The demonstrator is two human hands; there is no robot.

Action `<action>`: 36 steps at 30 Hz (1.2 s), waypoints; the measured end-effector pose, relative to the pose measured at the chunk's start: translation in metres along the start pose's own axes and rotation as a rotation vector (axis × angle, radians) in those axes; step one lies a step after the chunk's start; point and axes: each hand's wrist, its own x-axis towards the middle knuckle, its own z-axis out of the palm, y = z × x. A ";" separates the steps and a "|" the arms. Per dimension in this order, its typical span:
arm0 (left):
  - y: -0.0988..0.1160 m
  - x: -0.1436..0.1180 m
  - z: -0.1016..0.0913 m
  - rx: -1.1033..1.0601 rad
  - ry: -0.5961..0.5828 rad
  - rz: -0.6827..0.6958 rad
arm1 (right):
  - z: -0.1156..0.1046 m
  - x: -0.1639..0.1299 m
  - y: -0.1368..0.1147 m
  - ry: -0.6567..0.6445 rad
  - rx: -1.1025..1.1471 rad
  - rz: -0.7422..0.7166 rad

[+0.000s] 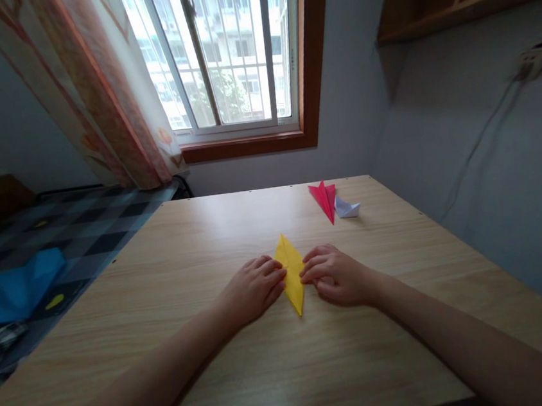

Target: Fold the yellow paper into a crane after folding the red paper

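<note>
From the head camera, a folded yellow paper (291,273) lies flat on the wooden table (198,249), a long narrow diamond with one tip pointing far and the other near, set a little right of the table's middle. The left hand (253,289) rests palm down on the table just left of the paper, its fingers held close together and nearly flat, their tips touching the paper's left edge. The right hand (334,275) mirrors it on the right side, fingers together and slightly curled, the tips pressing on the right edge; neither hand grips the paper, both only pin it to the wood. The work in hand looks like flattening or sharpening a fold, and doing it well likely means keeping both sets of fingertips level across the widest part so the diamond does not twist, then pressing outward along the edges toward each tip while the centre line stays straight. Farther off and to the right, a red folded paper (325,198) lies beside a small white folded paper (348,208), the two touching or nearly so. Beyond the table are a window (230,52) and a patterned curtain (109,97), and to the left a checked bedcover (80,229) with a blue cloth (16,288).
</note>
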 end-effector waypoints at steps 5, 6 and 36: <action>0.004 0.004 -0.001 -0.075 -0.039 -0.060 | 0.004 0.000 -0.003 0.006 0.058 -0.022; 0.005 0.004 -0.002 -0.082 -0.047 -0.077 | 0.005 -0.001 -0.004 0.007 0.071 -0.024; -0.020 -0.011 0.013 -0.050 -0.260 0.001 | 0.004 0.000 0.018 0.042 -0.084 -0.006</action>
